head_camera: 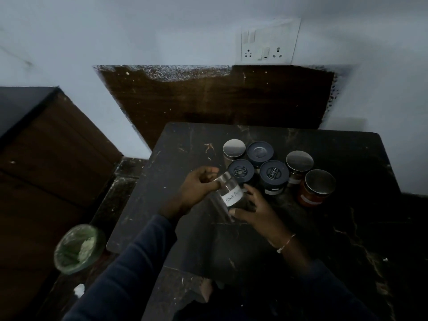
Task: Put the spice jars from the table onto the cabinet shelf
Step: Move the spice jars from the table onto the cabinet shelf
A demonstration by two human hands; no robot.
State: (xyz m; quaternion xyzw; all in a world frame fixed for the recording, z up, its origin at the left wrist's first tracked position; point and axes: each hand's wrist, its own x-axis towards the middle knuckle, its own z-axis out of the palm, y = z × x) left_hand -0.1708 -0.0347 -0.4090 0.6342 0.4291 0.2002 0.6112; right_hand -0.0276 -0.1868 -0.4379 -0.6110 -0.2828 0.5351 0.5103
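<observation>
Labelled jar [228, 196] tilted, gripped by left hand [199, 188] and right hand [252, 209], contents unclear

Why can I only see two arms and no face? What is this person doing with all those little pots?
The camera sits on the person's head and looks forward and down, so you see what they see: their own two arms in dark blue sleeves, never their face. There is only this one picture, taken from up there.

Below is a dark marble-patterned table. On it stand six spice jars: three with dark blue lids, like this one, and three with shiny metal lids, like this one. One of the metal-lidded jars holds something red.

The left hand and the right hand together hold a seventh jar, tilted, above the table. Its white label starts with "Black"; the rest is hidden.

On the floor to the left stands a bin with a green liner.
</observation>
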